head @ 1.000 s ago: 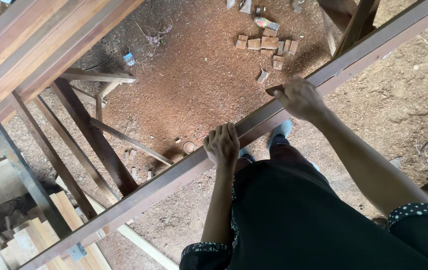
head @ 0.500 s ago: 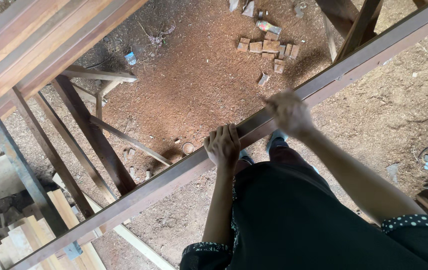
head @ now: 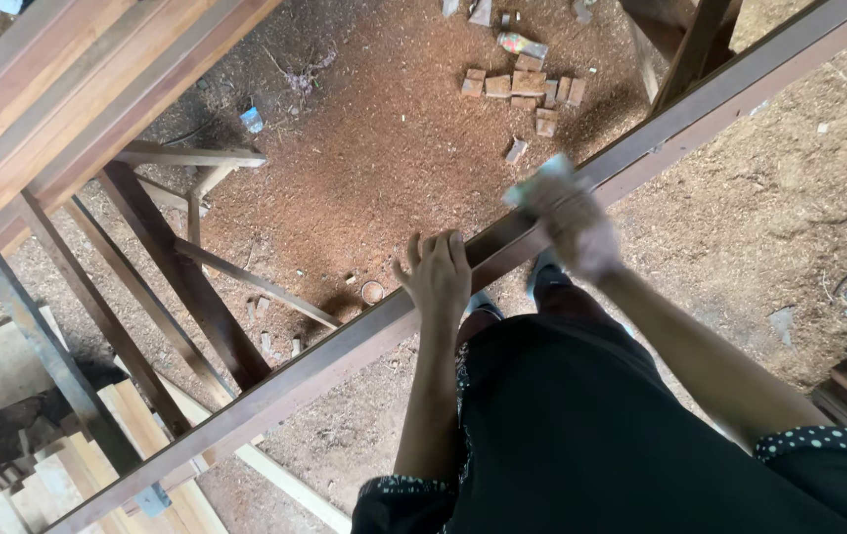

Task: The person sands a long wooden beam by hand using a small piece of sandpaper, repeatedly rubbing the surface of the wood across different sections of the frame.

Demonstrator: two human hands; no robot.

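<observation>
- Timber frame [head: 97, 79], upper left corner: stacked brown beams.
- Long wooden beam [head: 324, 361], running diagonally from lower left to upper right.
- Left hand [head: 438, 277]: fingers curled over the beam's upper edge, gripping it.
- Right hand [head: 567, 218]: on the beam, blurred; finger state cannot be told.
- Small wood blocks [head: 522, 87]: on sawdust floor, top centre.

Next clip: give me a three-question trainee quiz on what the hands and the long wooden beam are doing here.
1. True or false: the left hand lies flat on the floor.
2. Which hand is blurred in the head view? A) the left hand B) the right hand C) neither
3. Fill in: the small wooden blocks lie on the ____-covered ground beyond the long beam.

Key
1. False: it grips the long beam, fingers curled over the far edge.
2. B: the right hand is smeared and sits on the same beam, farther up it; something pale seems to be under it, too blurred to identify.
3. Sawdust.
</observation>
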